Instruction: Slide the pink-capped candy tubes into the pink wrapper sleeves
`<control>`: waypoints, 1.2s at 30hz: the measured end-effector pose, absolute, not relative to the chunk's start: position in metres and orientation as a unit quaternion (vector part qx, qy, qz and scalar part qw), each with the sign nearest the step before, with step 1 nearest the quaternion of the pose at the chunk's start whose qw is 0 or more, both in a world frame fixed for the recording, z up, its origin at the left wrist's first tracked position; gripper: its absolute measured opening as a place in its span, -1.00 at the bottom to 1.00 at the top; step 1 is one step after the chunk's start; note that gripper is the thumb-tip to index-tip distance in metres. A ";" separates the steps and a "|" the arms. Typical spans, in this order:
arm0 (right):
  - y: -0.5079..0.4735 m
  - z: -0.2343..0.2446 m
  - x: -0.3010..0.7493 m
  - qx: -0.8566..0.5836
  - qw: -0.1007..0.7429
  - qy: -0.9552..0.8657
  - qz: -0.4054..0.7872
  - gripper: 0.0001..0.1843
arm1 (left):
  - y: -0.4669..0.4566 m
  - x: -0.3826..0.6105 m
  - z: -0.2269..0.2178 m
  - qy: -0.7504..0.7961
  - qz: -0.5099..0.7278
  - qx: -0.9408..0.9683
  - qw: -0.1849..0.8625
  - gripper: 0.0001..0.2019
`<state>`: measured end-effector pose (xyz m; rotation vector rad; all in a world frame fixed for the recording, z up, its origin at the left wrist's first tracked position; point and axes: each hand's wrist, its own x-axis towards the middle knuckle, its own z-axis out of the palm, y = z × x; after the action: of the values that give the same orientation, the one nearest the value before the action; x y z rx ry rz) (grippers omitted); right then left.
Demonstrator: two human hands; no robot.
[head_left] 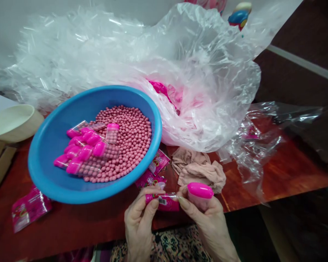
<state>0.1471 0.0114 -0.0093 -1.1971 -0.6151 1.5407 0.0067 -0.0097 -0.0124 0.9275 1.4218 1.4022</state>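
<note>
- My left hand [140, 218] pinches one end of a printed pink wrapper [168, 204].
- My right hand [205, 218], just beside it, pinches the other end and cradles a pink-capped container [200, 191].
- Beyond my left hand: blue basin [71, 197], pink balls [131, 142] inside.

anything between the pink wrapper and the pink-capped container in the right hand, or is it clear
Yes: the thumb and forefinger of the right hand stand between the pink wrapper and the pink-capped container, at the wrapper's right end. Nothing else visible does.
</note>
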 end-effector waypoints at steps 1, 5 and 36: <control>0.011 -0.008 0.148 -0.494 0.517 -0.265 0.647 -0.89 | -0.009 0.007 -0.013 0.579 0.569 0.371 0.451 -0.85; 0.008 -0.007 0.149 -0.475 0.517 -0.301 0.646 -0.88 | -0.008 0.007 -0.011 0.584 0.571 0.370 0.443 -0.88; 0.011 0.000 0.167 -0.568 0.396 -0.329 0.643 -0.48 | 0.003 0.012 -0.003 0.549 0.564 0.106 0.608 -0.84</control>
<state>0.1670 0.0113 -0.0003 -1.4381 -0.8329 1.6282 0.0124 0.0031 -0.0028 0.2448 1.2682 1.3025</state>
